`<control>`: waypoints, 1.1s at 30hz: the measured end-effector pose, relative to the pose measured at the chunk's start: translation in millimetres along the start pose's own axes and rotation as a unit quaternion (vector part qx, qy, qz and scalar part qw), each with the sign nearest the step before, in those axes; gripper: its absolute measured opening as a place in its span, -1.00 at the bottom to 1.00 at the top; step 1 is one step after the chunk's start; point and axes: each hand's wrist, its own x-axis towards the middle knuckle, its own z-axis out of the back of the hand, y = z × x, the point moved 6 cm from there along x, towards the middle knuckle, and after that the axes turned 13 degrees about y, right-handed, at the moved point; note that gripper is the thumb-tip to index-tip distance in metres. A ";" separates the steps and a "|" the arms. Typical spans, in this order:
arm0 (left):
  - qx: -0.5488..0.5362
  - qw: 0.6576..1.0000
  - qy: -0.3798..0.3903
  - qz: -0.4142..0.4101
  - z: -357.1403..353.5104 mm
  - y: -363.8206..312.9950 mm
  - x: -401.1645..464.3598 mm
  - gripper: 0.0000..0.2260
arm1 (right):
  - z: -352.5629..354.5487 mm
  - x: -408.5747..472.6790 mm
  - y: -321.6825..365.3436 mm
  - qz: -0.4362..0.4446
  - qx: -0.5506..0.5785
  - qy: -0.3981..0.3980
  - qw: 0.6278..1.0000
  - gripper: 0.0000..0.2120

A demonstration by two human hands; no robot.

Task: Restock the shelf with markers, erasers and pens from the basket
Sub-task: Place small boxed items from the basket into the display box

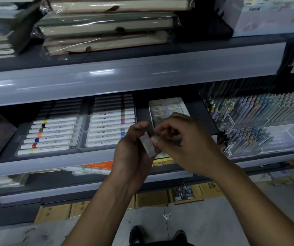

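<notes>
**A:** Status on the eraser?

**B:** Eraser [148, 145] is in my left hand [133, 150], a small pale block in a wrapper, held in front of the middle shelf's front lip [53, 163]. Left fingers are curled round it from below and behind, thumb up near its top edge.

**A:** Right hand?

**B:** Right hand [183, 144] sits just beside the left, touching it. Fingers bent inward, thumb tip pressed at the eraser's upper right edge. Looks like a pinch on the same block, but blur hides the fingertips, so I can't tell how firm the hold is.

**A:** Where does it go?

**B:** White eraser box [167, 108] sits on the shelf right behind my hands, pale wrapped erasers packed in rows. My right hand covers its near end.

**A:** Neighbours?

**B:** Left of the box: two clear trays of white acrylic markers [53, 137], lying flat, coloured bands showing. Second tray [110, 126] is just beside the first. Right of the box: clear tiered holders full of pens [254, 110], standing tilted back.

**A:** Above, below?

**B:** Upper shelf carries shrink-wrapped notebooks [107, 25], stacked flat. Lower shelves have flat packs, one orange [98, 165]. Brown cartons [151, 197] at floor level. My shoes [137, 235] at the bottom edge of view.
</notes>
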 end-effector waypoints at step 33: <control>0.538 0.832 -0.022 -0.133 16.5 -17.4 -4.2 -0.90 | 32.8 22.8 -41.8 -0.076 -0.021 0.004 0.997 -0.77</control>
